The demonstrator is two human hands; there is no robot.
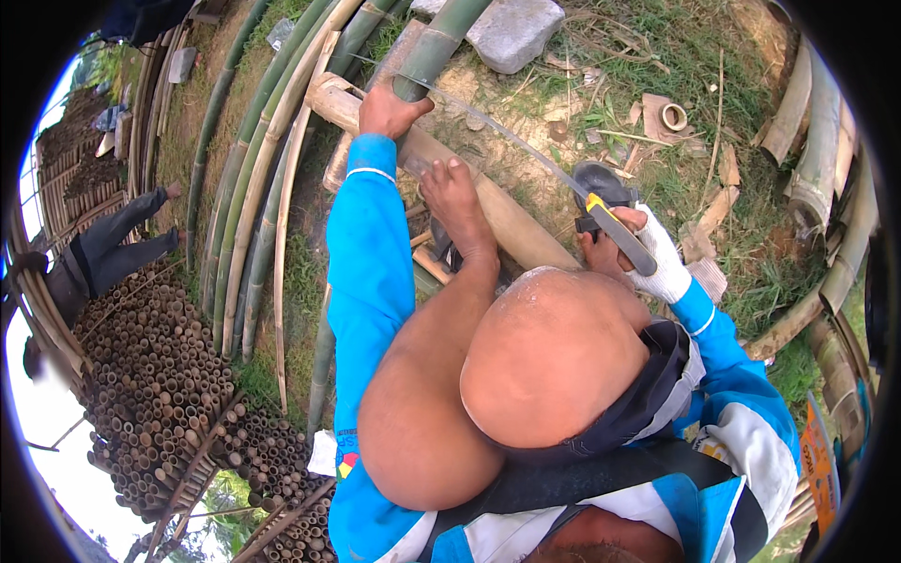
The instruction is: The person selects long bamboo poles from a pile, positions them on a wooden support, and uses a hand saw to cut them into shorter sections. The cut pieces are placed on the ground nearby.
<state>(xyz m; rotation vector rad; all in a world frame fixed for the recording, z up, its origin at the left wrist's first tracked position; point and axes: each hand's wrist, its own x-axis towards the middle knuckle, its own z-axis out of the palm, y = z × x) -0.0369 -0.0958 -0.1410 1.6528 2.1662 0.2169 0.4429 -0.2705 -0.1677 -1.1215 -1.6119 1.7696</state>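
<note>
My right hand (pixel 661 251), in a white glove with bare fingertips, is closed around the yellow and black handle of a handsaw (pixel 612 225). Its long thin blade slants up and left, reaching across the end of a green bamboo pole (pixel 438 47). My left hand (pixel 387 111) grips bamboo beside that end, close to the blade tip; some of its fingers are hidden. Under it a thick pale bamboo pole (pixel 511 223) lies slantwise, and my bare foot (pixel 458 202) presses on it. A dark sandal (pixel 605 188) shows by the saw handle.
Long green bamboo poles (pixel 246 178) lie on the left, near a big stack of cut bamboo tubes (pixel 155 403). A grey stone block (pixel 514 33) sits at the top. A tape roll (pixel 674 116) and split bamboo (pixel 815 150) are on the right. Another person's legs (pixel 117 246) show far left.
</note>
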